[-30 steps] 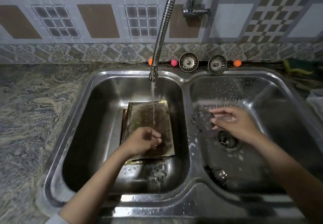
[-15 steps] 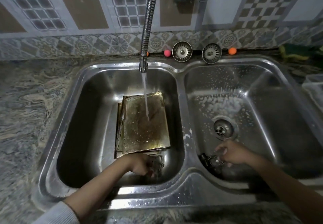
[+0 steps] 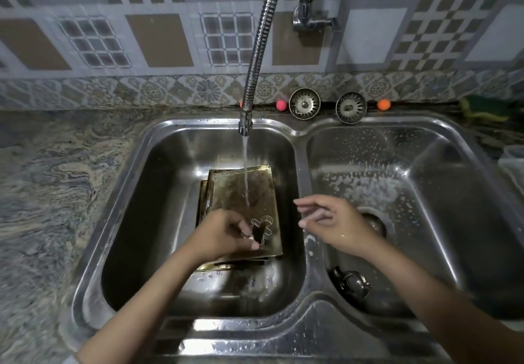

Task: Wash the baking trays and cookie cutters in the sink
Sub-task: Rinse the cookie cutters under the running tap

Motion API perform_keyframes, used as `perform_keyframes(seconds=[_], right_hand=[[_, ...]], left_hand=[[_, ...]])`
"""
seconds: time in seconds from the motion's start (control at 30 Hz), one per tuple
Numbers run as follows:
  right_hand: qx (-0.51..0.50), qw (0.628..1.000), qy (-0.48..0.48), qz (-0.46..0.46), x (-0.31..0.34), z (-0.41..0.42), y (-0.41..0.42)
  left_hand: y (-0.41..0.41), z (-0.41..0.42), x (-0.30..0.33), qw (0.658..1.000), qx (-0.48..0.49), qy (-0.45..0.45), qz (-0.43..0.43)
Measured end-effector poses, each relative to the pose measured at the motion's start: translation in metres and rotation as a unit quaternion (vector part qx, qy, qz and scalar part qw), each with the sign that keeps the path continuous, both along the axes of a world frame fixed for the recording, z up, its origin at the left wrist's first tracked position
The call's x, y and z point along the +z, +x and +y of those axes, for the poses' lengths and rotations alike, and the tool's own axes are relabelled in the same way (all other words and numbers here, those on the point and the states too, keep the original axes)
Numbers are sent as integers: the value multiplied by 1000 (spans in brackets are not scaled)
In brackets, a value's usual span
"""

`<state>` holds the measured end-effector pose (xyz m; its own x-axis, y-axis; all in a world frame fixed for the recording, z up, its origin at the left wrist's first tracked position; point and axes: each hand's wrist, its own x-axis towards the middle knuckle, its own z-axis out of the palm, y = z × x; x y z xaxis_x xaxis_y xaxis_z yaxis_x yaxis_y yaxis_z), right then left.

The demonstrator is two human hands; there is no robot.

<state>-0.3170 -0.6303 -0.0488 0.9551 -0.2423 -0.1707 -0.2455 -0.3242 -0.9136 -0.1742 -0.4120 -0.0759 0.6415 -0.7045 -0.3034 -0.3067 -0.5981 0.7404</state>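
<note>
Left grip: left hand (image 3: 226, 234) pinches the cutter (image 3: 262, 229) by its near edge, fingers curled on the rim.
Right grip: right hand (image 3: 337, 223) released, fingers straight, holding nothing, above the divider between the basins.
Cutter: person-shaped metal outline, held above the trays (image 3: 243, 202), just near of the water stream (image 3: 245, 173).
Trays: stacked flat in the left basin of the sink (image 3: 300, 321), stained, under the tap (image 3: 245, 125).
Handling: cutter likely light, thin, stiff, slippery when wet; edges may be sharp. Hold the flat outer wall, not the cutting edge.
Other: another metal piece (image 3: 351, 281) lies in the right basin, near side.
</note>
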Motion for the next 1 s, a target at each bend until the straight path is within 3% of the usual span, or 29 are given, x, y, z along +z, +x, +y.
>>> perform_keyframes(seconds=[0.13,0.37,0.53,1.0], right_hand=[[64,997,42,-20,-3,12,35],[-54,983,110,-134,-5,18,79],[-138,975,106,-140,-17,24,103],[-187,966,129,-127,-26,27,116]], left_hand=[[10,-7,18,987,45,-140,66],[24,-20,27,935,173,-263,163],[28,-38,21,913,272,-273,131],[28,-63,15,897,346,-275,4]])
